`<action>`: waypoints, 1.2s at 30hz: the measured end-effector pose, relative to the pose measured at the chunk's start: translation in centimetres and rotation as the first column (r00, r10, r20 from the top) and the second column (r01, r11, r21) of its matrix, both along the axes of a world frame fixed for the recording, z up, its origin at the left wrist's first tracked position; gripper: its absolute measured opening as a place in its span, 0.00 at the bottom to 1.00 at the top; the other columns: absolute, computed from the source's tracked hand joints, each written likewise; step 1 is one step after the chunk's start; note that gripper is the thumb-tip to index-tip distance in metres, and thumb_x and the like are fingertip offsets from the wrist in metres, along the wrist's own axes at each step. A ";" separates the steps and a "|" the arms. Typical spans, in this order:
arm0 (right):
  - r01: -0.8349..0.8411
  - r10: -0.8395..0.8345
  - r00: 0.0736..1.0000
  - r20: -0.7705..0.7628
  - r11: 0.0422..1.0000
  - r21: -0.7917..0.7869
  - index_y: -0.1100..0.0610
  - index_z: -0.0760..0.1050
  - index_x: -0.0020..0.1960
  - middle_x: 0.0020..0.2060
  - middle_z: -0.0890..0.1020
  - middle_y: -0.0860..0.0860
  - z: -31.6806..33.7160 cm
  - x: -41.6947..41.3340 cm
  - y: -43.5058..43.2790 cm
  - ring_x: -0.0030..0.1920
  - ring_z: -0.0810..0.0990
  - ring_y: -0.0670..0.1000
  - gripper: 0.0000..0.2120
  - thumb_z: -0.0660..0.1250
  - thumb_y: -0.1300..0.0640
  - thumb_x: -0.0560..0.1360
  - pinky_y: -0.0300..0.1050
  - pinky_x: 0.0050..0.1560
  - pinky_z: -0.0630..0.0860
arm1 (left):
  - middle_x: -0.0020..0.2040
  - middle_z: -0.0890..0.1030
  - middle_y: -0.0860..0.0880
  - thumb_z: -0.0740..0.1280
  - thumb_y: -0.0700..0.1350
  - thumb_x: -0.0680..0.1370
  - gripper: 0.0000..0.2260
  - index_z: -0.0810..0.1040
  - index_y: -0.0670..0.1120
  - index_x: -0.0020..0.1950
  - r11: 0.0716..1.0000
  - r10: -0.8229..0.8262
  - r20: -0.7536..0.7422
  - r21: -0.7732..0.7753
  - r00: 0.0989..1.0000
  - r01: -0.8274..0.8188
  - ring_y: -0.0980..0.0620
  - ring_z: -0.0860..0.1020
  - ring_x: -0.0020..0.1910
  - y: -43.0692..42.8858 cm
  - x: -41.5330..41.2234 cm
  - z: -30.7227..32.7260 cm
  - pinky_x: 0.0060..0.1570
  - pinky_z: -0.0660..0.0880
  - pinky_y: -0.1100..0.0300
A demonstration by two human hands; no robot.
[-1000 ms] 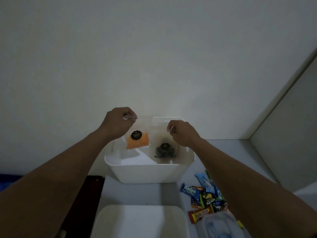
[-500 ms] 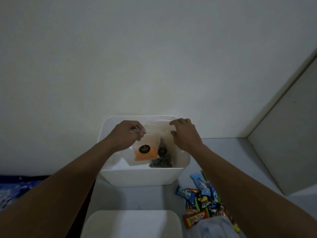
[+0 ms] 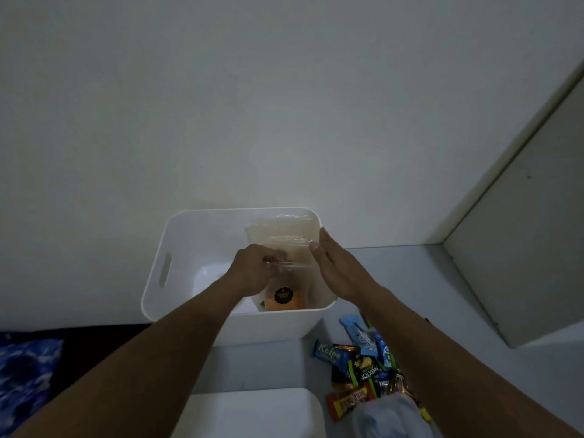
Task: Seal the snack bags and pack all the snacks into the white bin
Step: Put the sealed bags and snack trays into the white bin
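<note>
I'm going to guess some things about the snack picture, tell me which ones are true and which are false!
1. The white bin stands against the wall. True.
2. The bag with the orange snack lies on the table outside the bin. False: it is down inside the bin, with the left hand pinching its clear top.
3. The right hand is squeezed into a fist. False: it is open and flat, fingers straight, beside the clear bags.
4. A pile of wrapped snacks waits on the table to the right of the bin. True.
5. The bin has a handle slot in its left wall. True.
</note>
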State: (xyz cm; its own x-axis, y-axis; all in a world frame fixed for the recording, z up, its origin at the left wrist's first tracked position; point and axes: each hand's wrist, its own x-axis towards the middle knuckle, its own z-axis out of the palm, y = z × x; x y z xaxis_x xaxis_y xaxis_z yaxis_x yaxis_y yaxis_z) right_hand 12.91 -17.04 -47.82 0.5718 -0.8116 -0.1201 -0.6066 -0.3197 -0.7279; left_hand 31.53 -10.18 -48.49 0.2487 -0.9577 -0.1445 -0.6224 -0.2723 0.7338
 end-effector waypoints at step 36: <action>-0.132 0.106 0.962 -0.252 0.988 -0.086 0.57 0.51 0.80 0.79 0.58 0.56 1.9 -15.3 9.5 0.78 0.57 0.56 0.31 0.52 0.43 0.83 0.53 0.76 0.58 | 0.61 0.78 0.46 0.66 0.51 0.79 0.16 0.75 0.49 0.65 0.937 0.289 0.286 -0.281 0.914 -0.208 0.44 0.73 0.60 13.7 -18.8 2.2 0.57 0.73 0.50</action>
